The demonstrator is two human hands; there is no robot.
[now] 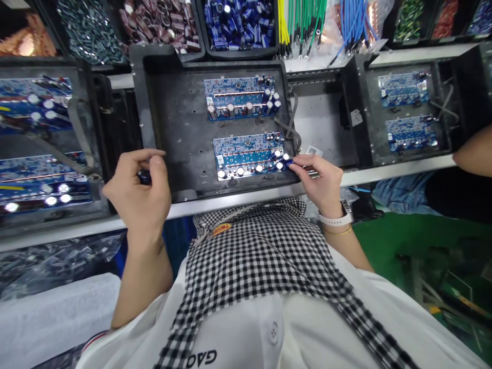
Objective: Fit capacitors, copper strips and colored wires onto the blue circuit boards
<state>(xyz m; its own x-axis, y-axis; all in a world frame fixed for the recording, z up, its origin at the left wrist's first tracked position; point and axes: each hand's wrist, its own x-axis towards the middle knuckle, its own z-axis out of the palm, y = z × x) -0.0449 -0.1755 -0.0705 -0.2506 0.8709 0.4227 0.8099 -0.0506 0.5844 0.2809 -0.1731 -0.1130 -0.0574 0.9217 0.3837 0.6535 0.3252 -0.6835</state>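
A dark metal tray lies in front of me with two blue circuit boards in it. My right hand pinches a small blue capacitor at the right end of the near board, where several silver-topped capacitors stand. The far board lies untouched behind it. My left hand hovers over the tray's left rim, fingers curled around small dark blue parts, likely capacitors.
Bins of blue capacitors and maroon capacitors and bundles of coloured wires line the back. Similar trays with boards sit left and right. Another person's arm reaches in at the right edge.
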